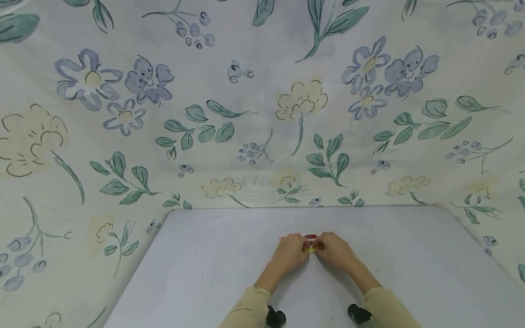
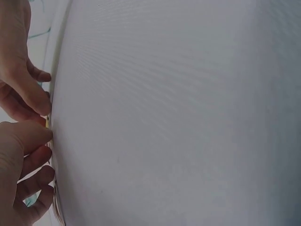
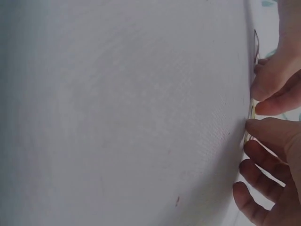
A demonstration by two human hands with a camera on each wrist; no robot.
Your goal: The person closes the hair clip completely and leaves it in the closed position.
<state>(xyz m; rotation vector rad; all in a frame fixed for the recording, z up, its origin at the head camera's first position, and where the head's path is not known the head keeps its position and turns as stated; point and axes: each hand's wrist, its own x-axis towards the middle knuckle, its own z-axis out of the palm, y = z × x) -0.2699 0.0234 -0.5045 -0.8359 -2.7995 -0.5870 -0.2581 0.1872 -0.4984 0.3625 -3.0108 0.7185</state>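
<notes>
My left hand (image 1: 290, 251) and right hand (image 1: 337, 251) meet over the middle of the white table. Between their fingertips is a small, flat yellow piece (image 1: 311, 250), pinched from both sides close to the tabletop. Fingers cover most of it, and its kind cannot be told. Just behind the fingertips lies a small red piece (image 1: 311, 236). In the left wrist view a thin yellow sliver (image 2: 47, 122) shows between the two thumbs. The right wrist view has the yellow edge (image 3: 253, 113) by the fingertips, with the other right fingers loosely bent.
A white tabletop (image 1: 197, 273) spreads around the hands, its back edge against a flower-printed cloth (image 1: 254, 114). Black wrist devices (image 1: 276, 317) sit under both sleeves. A thin dark loop (image 3: 257, 42) stands out near the left hand in the right wrist view.
</notes>
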